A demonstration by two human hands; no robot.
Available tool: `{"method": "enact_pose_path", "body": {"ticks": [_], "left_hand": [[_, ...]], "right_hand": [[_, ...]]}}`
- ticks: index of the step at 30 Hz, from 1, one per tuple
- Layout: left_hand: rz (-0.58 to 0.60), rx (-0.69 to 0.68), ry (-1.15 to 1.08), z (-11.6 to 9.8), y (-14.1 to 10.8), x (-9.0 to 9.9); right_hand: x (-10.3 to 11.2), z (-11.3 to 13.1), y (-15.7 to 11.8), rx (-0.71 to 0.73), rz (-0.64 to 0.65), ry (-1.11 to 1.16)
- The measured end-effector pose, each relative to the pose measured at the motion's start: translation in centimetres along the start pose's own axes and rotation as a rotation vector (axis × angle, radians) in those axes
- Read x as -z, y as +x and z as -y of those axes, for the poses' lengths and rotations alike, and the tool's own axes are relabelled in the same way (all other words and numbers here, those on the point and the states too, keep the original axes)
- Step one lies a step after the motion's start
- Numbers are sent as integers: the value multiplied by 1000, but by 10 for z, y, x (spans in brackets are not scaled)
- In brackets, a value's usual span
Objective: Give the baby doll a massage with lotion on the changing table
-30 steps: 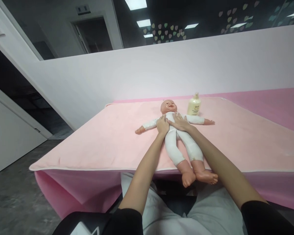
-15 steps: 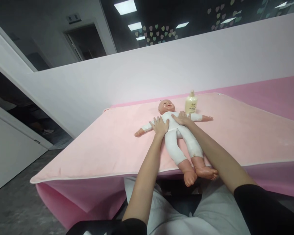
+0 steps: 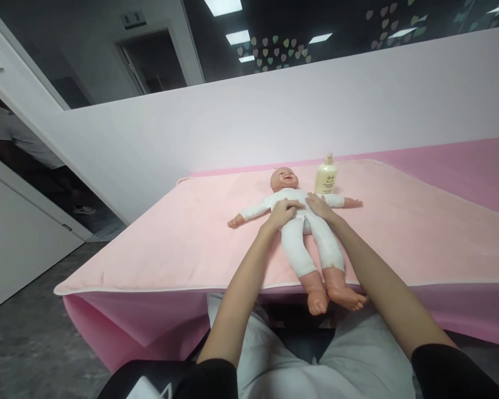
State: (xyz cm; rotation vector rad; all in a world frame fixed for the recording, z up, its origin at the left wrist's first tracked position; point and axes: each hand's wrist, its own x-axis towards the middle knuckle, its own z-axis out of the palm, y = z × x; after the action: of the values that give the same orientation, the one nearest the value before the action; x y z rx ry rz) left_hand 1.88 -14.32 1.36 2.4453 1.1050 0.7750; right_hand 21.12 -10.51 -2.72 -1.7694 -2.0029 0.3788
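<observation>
A baby doll (image 3: 293,197) with a white cloth body lies on its back, head away from me, its feet hanging past the table's front edge. My left hand (image 3: 283,213) rests on the belly from the left side, fingers stretched to the right across it. At the doll's other side, my right hand (image 3: 319,206) lies against the torso with its fingers extended. Neither hand grips anything. Just beyond my right hand, near the doll's outstretched arm, stands a pale yellow pump bottle (image 3: 326,176).
A pink blanket (image 3: 170,244) with a white edge covers the table over a darker pink cloth (image 3: 141,327). Behind rises a white wall (image 3: 241,122) below dark glass. Through the gap at left, a person (image 3: 25,138) is partly visible.
My left hand has moved from the doll's left-hand side onto its belly, its fingers turning from pointing away to pointing right. My right hand has shifted slightly outward to the torso's side.
</observation>
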Motion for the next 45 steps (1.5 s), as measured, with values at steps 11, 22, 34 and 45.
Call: {"method": "enact_pose_path", "body": {"ticks": [11,22,34,45], "left_hand": [[72,132,167,-4,2,-7],[-267,411,132,26,9,-22],[-287,411,95,32,11,-28],[-335,306,-39,27,7,-23]], "right_hand": [[2,8,-3,-8,-72,62],[12,48,-24,318,112,-107],[8,65,0,-25,150,-156],[6,46,0,-299,15,-87]]}}
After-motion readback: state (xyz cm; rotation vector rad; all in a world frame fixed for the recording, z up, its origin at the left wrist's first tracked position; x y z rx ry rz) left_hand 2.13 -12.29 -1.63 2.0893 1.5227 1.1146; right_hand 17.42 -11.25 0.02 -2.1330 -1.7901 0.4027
